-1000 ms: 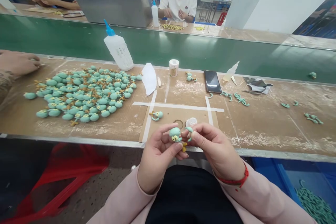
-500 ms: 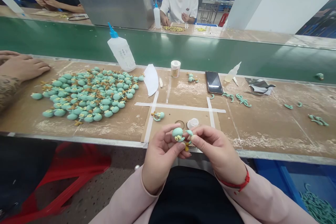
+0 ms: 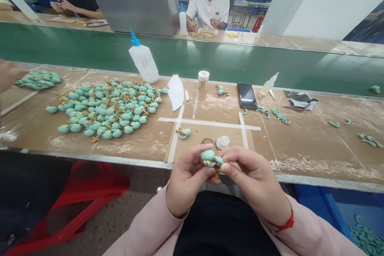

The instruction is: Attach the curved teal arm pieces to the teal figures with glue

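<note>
1. Two bare hands meet at the lower centre of the frame, as I follow them through the head camera.
2. The left hand (image 3: pixel 186 182) grips a green figure (image 3: pixel 208 155) between thumb and fingers; I make out its round head, yellow eyes and some yellow-brown below.
3. The right hand (image 3: pixel 253 180) pinches a curved green piece (image 3: pixel 219 160) right beside the figure; I cannot tell whether the two touch.
4. Just above the hands I see a small whitish cup (image 3: pixel 223 143), with a lone second figure (image 3: pixel 187 132) to its left.
5. A heap of similar figures (image 3: pixel 115 108) spreads over the centre left, and a blue-tipped bottle (image 3: pixel 144 63) stands above it.
6. Loose curved pieces (image 3: pixel 283 119) lie right of centre, near a phone (image 3: pixel 247 96); more lie in a blue bin (image 3: pixel 333 210) at lower right.
</note>
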`<state>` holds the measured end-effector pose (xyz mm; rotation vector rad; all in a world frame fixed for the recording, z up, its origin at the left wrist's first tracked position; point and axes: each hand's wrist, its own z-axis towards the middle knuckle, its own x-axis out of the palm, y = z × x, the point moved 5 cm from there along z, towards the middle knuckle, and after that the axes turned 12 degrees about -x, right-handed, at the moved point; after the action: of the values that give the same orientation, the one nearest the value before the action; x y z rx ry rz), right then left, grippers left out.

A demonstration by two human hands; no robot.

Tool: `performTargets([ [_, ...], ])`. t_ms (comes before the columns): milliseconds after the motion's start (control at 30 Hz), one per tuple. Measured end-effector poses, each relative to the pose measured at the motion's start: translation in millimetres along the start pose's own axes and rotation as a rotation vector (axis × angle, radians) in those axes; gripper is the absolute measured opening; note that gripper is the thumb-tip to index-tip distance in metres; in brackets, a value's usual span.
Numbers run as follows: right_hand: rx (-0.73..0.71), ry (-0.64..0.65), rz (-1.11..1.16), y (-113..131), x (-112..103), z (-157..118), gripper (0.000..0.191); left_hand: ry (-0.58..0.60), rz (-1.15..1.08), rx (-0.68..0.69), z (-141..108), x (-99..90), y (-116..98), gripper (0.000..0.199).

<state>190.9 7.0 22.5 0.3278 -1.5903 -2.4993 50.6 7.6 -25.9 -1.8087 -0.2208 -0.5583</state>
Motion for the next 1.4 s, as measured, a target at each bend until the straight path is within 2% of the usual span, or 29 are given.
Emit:
performTargets([
  [167,-0.118,0.073,-0.115,16,3,2,0.013,0.023,0.091,0.062,-8,2.7,-9,0.038],
  [233,-0.221,0.078,-0.252,25,3,4,0.012,0.034,0.168,0.053,-12,5.0,-13,0.042],
  [333,-0.375,0.064,-0.479,34,6,6,0.015,0.140,0.146,0.002,-15,10.1,-13,0.048],
  [400,-0.449,0.057,-0.577,36,10,5,0.018,0.151,0.095,0.000,-15,10.4,-12,0.041],
  [500,-0.527,-0.052,-0.679,36,12,2,0.010,0.086,0.012,0.000,-14,9.6,-9,0.022],
  [600,-0.615,-0.218,-0.799,38,8,-1,0.025,0.090,-0.110,-0.017,-14,15.5,-9,0.021],
  [733,-0.717,-0.224,-0.894,37,8,0,0.025,0.084,-0.215,0.011,-13,23.1,-17,0.018],
  [867,-0.746,-0.188,-0.926,31,7,3,0.025,0.093,-0.320,-0.057,-9,28.6,-17,0.017],
  [1067,-0.711,-0.175,-0.852,17,4,8,0.028,0.069,-0.481,-0.126,-2,30.4,-14,0.024],
  [1267,-0.608,-0.027,-0.751,-9,6,23,0.021,-0.006,-0.765,-0.351,14,25.6,-8,0.038],
  [1400,-0.562,0.054,-0.649,-25,5,28,0.019,-0.034,-0.892,-0.400,21,22.5,-4,0.038],
])
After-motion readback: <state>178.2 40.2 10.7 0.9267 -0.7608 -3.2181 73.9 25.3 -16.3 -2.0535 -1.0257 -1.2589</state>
